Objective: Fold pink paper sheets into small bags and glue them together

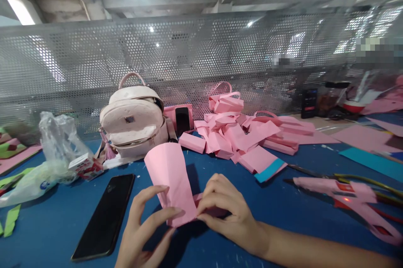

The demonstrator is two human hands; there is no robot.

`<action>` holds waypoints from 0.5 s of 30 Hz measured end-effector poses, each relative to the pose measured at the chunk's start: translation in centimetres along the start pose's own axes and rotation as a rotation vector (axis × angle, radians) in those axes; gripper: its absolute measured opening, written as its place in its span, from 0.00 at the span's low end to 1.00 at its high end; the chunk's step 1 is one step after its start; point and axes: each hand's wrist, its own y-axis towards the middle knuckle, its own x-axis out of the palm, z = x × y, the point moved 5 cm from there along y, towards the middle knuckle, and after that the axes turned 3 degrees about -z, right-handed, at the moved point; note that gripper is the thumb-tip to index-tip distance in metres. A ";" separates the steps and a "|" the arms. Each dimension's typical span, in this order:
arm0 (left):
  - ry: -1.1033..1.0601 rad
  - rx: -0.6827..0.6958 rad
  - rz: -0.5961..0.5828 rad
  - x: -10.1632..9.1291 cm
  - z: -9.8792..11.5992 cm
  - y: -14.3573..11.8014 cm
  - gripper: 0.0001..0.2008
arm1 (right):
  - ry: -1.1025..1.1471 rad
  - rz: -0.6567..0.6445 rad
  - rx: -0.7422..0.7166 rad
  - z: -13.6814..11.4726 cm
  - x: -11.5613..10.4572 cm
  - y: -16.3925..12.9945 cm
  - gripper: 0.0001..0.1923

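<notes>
with our left hand (143, 226) and right hand (225, 211) both pinching the curved pink paper (171, 180) just above the blue table (283, 209), we judge an uneven squeeze could crease it or slip the seam.

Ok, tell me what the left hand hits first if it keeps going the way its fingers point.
The left hand already touches the pink paper piece; beyond that, probably the right hand, though depth is unclear.
</notes>
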 end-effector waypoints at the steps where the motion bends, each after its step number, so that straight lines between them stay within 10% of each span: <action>1: -0.004 0.000 0.001 0.0 0.0 0.0 0.16 | -0.006 -0.002 0.002 0.0 0.0 0.0 0.08; 15: -0.003 -0.026 0.022 -0.1 0.0 0.1 0.16 | -0.002 0.012 0.009 -0.2 -0.1 0.1 0.10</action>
